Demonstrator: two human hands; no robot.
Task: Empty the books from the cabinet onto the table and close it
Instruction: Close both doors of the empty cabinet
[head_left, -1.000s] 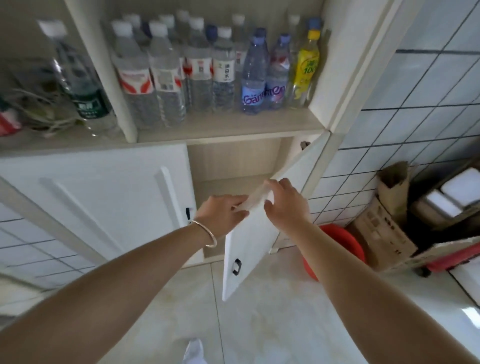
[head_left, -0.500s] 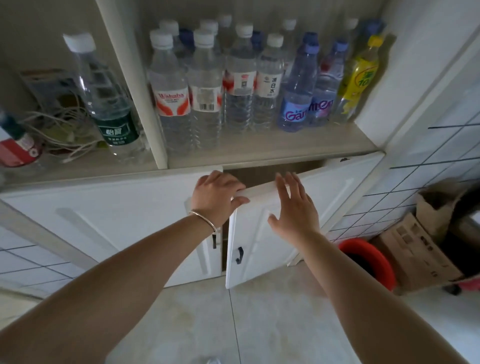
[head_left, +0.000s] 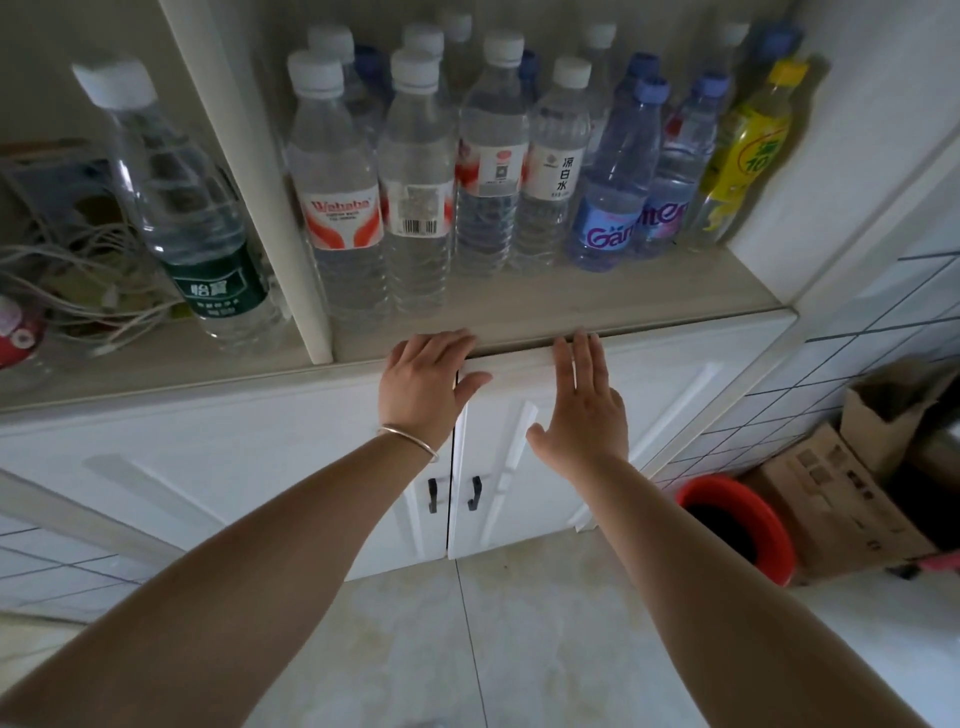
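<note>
White cabinet door (head_left: 597, 441) is landmark. Right hand (head_left: 584, 410) flat on it, fingers (head_left: 576, 358) straight, pressing top edge, probably seating it flush. Left hand (head_left: 423, 387) spread over seam just left of door, thumb touching it, gripping nothing. Books not in view. Above door: bottles (head_left: 415, 176) on shelf. Right of door: red bin (head_left: 737, 525), tiled wall.

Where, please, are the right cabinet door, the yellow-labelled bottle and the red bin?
right cabinet door (head_left: 670, 395), head view, on its bare white panel.
yellow-labelled bottle (head_left: 748, 150), head view, on its label.
red bin (head_left: 774, 540), head view, on its red rim.
</note>
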